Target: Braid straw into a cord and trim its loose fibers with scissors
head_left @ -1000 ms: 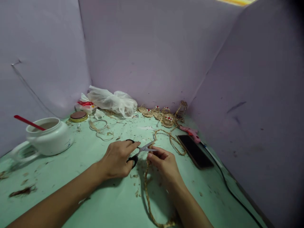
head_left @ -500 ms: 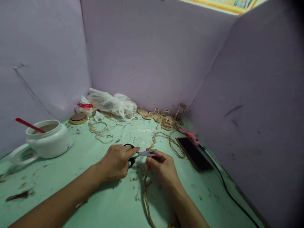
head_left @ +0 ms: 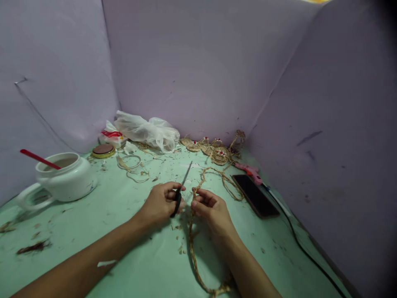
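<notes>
Scissors with black handles (head_left: 178, 198) are in my left hand (head_left: 161, 203), their blades together and pointing up and away from me. Just to the right, my right hand (head_left: 211, 209) pinches a braided brown cord (head_left: 191, 244) between thumb and fingers. One length of the cord runs down toward the near edge of the view, and another loops on the green table beyond my right hand. The scissors and the cord are apart.
A white mug (head_left: 66, 178) with a red stick stands left. Behind lie a round lid (head_left: 103, 151), a plastic bag (head_left: 149, 131) and woven pieces with red beads (head_left: 219, 156). A phone (head_left: 254, 195) and pink glue gun (head_left: 249, 171) lie right; fibre scraps dot the green table (head_left: 139, 269).
The scissors have swung from pointing right, blades parted at the cord, to pointing upward with blades together. My left hand has turned with them. My right hand still holds the cord.
</notes>
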`<state>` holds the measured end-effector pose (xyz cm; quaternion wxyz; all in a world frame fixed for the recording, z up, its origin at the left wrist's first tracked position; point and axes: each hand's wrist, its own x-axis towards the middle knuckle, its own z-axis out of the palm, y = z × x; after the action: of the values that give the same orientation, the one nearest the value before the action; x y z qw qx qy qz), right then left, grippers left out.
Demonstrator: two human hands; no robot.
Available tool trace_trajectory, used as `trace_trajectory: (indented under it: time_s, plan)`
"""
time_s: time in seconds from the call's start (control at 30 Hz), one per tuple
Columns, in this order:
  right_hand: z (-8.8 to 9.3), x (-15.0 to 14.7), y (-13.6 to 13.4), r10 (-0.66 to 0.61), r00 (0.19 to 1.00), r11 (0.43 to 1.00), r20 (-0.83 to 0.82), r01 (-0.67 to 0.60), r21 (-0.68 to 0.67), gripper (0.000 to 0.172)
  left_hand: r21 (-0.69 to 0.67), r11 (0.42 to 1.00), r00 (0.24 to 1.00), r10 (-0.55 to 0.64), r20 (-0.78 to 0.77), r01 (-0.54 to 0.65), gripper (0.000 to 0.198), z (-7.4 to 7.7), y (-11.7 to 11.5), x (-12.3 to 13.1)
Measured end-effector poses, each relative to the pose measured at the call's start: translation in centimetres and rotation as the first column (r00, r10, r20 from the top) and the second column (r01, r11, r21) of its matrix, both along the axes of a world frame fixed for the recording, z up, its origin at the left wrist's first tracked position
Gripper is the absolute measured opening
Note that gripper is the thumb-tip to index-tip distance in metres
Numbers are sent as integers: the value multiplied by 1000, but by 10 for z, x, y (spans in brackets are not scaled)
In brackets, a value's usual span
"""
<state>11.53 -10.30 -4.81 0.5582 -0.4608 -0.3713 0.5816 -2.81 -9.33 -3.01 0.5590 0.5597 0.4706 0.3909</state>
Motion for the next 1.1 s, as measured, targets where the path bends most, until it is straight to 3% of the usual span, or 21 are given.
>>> trace_trajectory:
  time_s: [0.17,0.4,0.53,0.63,0.7,0.77,0.83,0.93,1.1]
  plan:
    - [1,-1,-2,42,999,999,6,-42,0,34,-132,991,978,62,197,-36,39,-10,-12,19]
    - [1,0,-3,-31,997,999,-67,29,-29,30,-155,988,974,35,223,0,36,-22,-16,26]
    - [2,1,-2,-54,996,998,-76,52,-20,28,-94,992,990,-69,124,81,30,-22,-13,20]
    - [7,4,-1,-75,996,997,-49,73,-41,29,157,984,984,-57,-168,84,28,-15,-5,3]
    - [9,6,-1,-82,996,995,-41,80,-55,29,409,903,879,84,-469,132,32,-8,0,-11]
    - [12,7,-1,-52,997,997,-49,49,-54,29,528,804,744,171,-645,273,39,-2,3,-23]
    - [13,8,-1,-6,998,999,-56,3,-53,30,551,729,634,210,-745,406,46,1,5,-29]
    - [13,7,-2,28,998,996,-50,-32,-81,31,523,673,520,235,-821,523,51,0,7,-31]
    - [12,7,-2,39,999,995,9,-38,-90,28,498,621,425,276,-862,605,50,0,8,-30]
